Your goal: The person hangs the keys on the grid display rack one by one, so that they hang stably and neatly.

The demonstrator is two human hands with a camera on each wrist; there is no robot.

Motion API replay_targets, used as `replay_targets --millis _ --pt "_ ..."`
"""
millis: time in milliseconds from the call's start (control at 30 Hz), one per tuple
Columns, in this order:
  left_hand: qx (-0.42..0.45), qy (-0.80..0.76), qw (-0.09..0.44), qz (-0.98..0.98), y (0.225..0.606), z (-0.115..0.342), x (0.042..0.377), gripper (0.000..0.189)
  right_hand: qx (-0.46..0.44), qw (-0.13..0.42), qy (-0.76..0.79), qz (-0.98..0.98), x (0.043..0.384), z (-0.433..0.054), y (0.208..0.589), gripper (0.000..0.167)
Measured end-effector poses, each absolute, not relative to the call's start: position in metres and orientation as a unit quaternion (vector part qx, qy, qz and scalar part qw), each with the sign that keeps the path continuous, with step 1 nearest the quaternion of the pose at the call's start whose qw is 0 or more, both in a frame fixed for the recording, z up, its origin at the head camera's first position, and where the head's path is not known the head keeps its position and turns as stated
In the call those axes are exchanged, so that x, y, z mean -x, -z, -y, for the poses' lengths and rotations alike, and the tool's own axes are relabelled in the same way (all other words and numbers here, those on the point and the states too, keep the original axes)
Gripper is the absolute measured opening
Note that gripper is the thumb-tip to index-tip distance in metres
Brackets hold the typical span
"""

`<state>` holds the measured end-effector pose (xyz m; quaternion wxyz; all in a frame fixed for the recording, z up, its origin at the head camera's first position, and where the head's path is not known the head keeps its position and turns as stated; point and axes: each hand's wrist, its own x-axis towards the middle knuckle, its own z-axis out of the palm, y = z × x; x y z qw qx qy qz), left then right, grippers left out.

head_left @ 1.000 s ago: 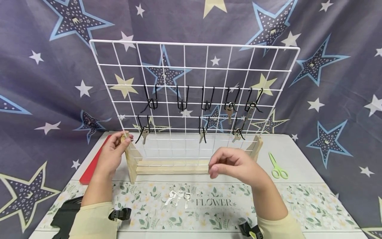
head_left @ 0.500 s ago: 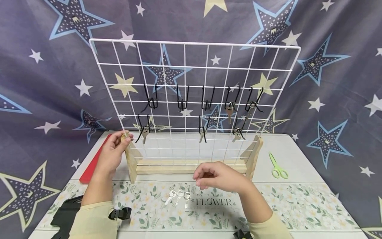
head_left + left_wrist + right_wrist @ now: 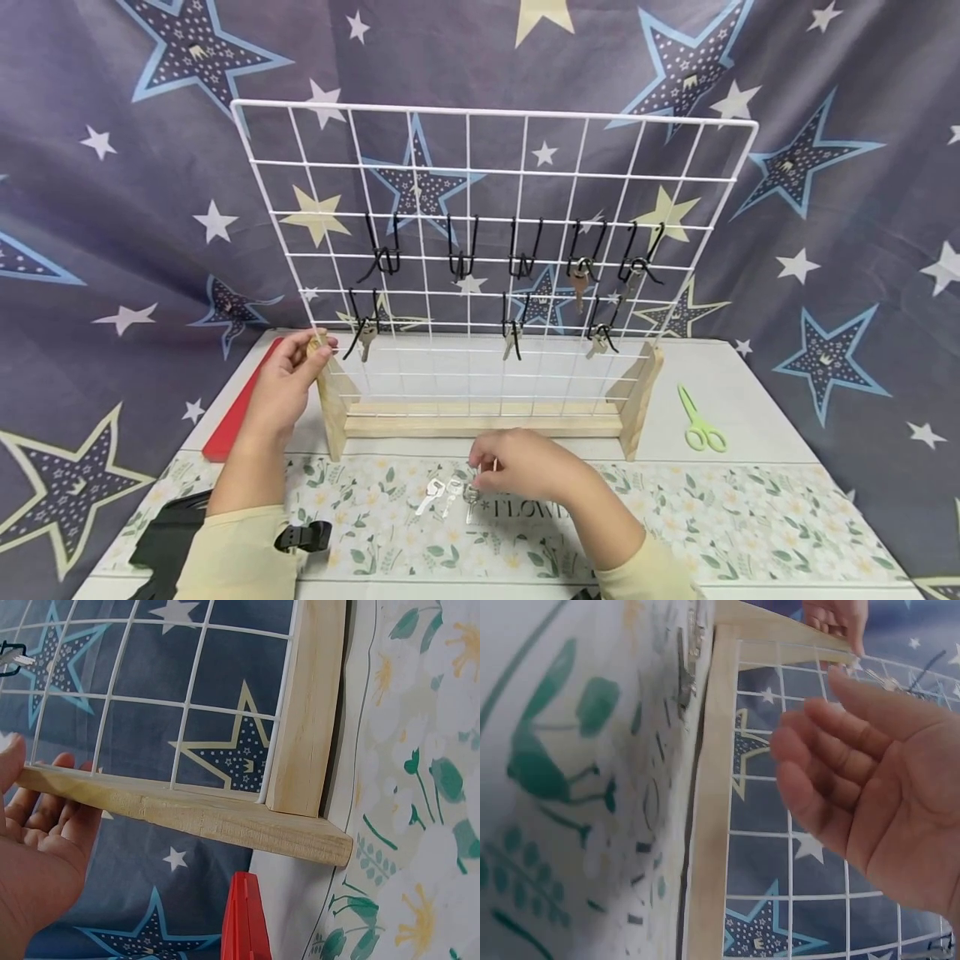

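Observation:
My left hand [image 3: 281, 387] holds the top of the left wooden side piece [image 3: 187, 814] of a stand, thumb on one side and fingers on the other. The stand carries a white wire grid [image 3: 468, 175] with several black hooks [image 3: 522, 250]. Keys hang on some hooks, such as a brownish key [image 3: 579, 279] at upper right and a silver key [image 3: 367, 340] at lower left. My right hand [image 3: 528, 467] hovers beside three loose silver keys [image 3: 429, 497] on the flowered mat. In the right wrist view its fingers [image 3: 814, 750] are loosely bent, holding nothing.
A red flat-sided object [image 3: 240, 408] lies left of the stand, partly behind my left arm. Green scissors [image 3: 700, 425] lie to the right. A black object [image 3: 168, 546] sits at front left. Behind hangs a starry cloth [image 3: 817, 250].
My right hand has moved down and to the left, from in front of the grid to beside the loose keys. The left hand stays on the stand's side piece.

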<state>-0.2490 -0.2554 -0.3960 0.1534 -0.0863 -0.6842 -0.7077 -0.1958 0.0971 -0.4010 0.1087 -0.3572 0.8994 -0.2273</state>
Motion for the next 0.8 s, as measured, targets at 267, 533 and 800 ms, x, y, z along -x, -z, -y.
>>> replay_targets --millis 267,533,800 --pt "0.084 0.704 0.15 0.689 0.396 0.255 0.248 0.043 0.323 0.105 0.147 -0.929 0.196 -0.081 0.413 0.029" --pt "0.084 0.706 0.151 0.686 0.395 0.255 0.247 0.043 0.287 0.117 0.096 -0.946 0.194 -0.068 0.422 0.039" --pt "0.084 0.704 0.148 0.689 0.395 0.255 0.247 0.044 0.273 0.091 0.049 -0.956 0.191 -0.059 0.425 0.042"
